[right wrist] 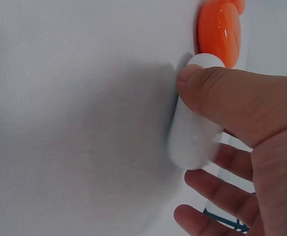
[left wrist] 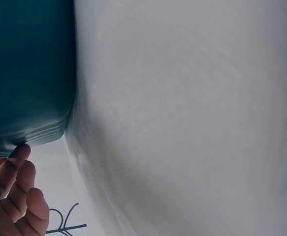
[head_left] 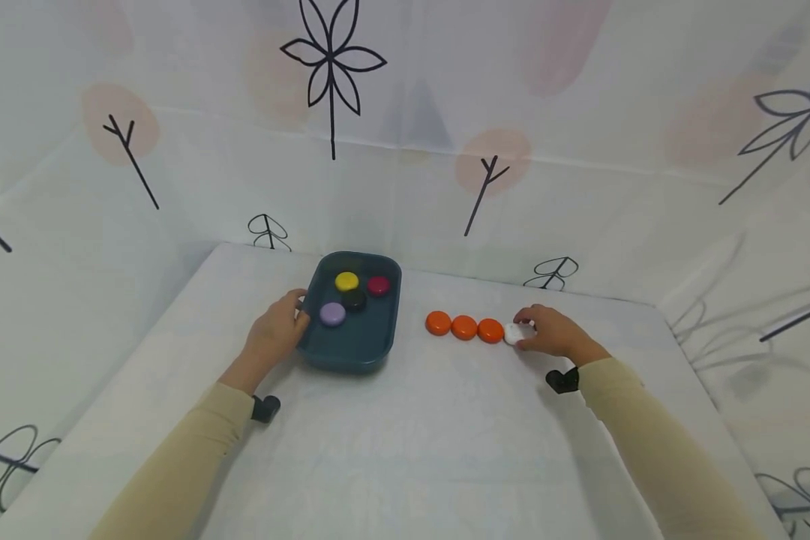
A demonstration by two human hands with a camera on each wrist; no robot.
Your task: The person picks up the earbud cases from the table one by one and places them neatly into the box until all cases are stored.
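A dark teal tray [head_left: 351, 352] stands left of the middle of the table, with a yellow [head_left: 346, 281], a red [head_left: 378, 286], a black [head_left: 354, 300] and a lilac glossy disc [head_left: 332, 314] in it. My left hand [head_left: 280, 330] grips the tray's left edge; fingertips meet its wall in the left wrist view. To the right, three orange discs [head_left: 464, 328] form a row. At that row's right end my right hand [head_left: 550, 332] pinches a white disc [right wrist: 192, 132] between thumb and fingers, close against the last orange disc [right wrist: 219, 34].
White cloth covers the table [head_left: 405, 450]. Behind it rises a pale curtain [head_left: 405, 202] with line-drawn flowers, and more of this cloth hangs at both sides. The tray's far end lies near the table's back edge.
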